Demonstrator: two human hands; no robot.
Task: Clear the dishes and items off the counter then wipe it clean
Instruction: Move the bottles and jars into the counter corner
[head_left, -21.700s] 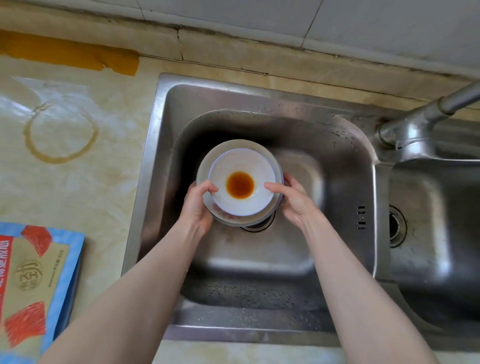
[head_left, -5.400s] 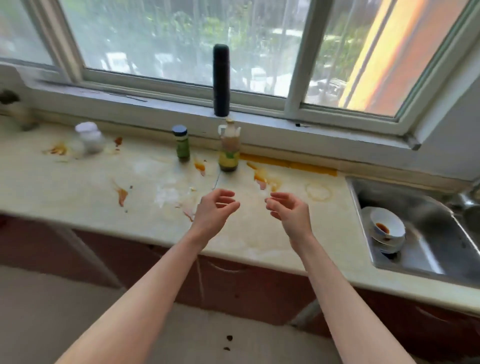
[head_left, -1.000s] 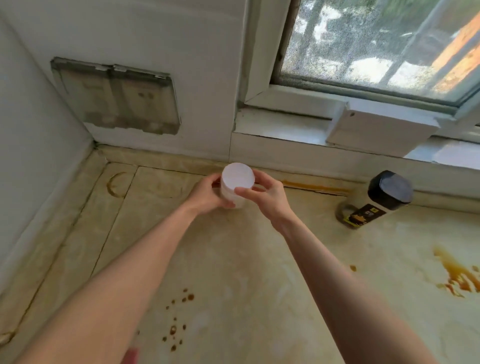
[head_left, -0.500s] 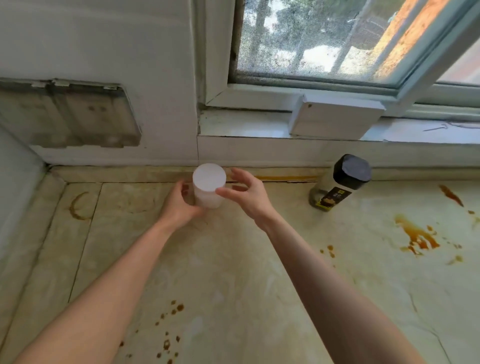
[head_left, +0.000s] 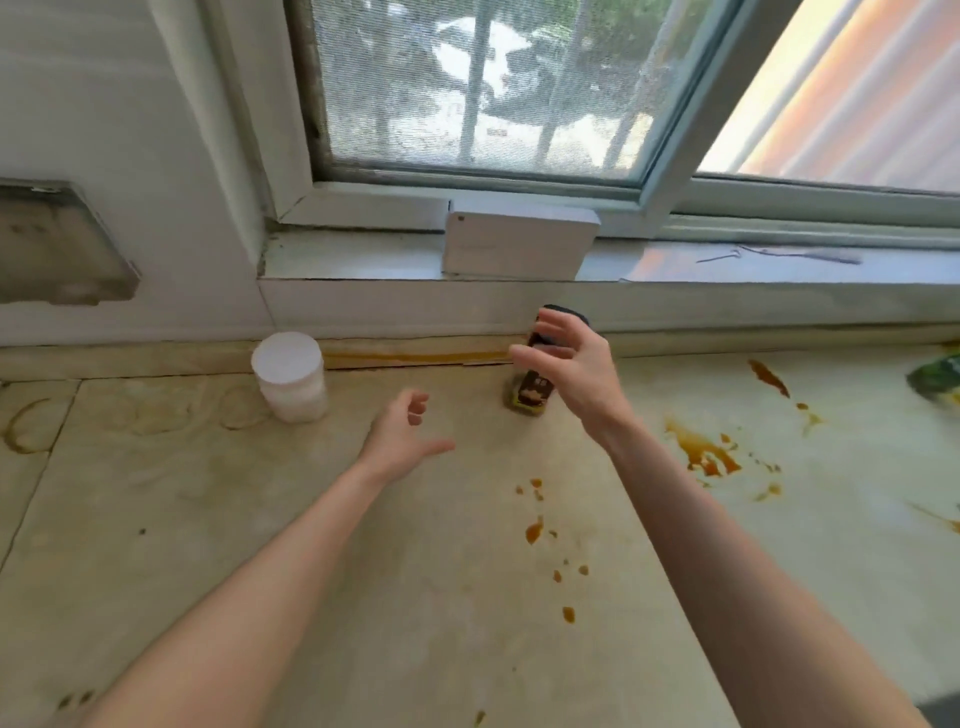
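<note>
The right hand (head_left: 571, 366), grip spread wide and empty, hides most of the dark-capped bottle (head_left: 531, 397); contact unclear. The left hand (head_left: 402, 434) hangs loosely open. The white jar (head_left: 289, 376) stands on the stained tabletop (head_left: 363, 545) by the wall.

White jar (head_left: 289, 376) stands upright on the worktop (head_left: 322, 545) by the back wall, nothing touching it. Left hand (head_left: 402, 436) hovers right of the jar, apart from it, fingers loosely curled, holding nothing. Right hand (head_left: 571, 366) is spread in front of the dark-capped bottle (head_left: 531, 399), hiding its upper part; contact unclear. Brown sauce stains (head_left: 701, 453) right of the bottle. White box (head_left: 519, 243) on the window sill (head_left: 353, 260). Green item (head_left: 941, 378) at right edge, blurred.
</note>
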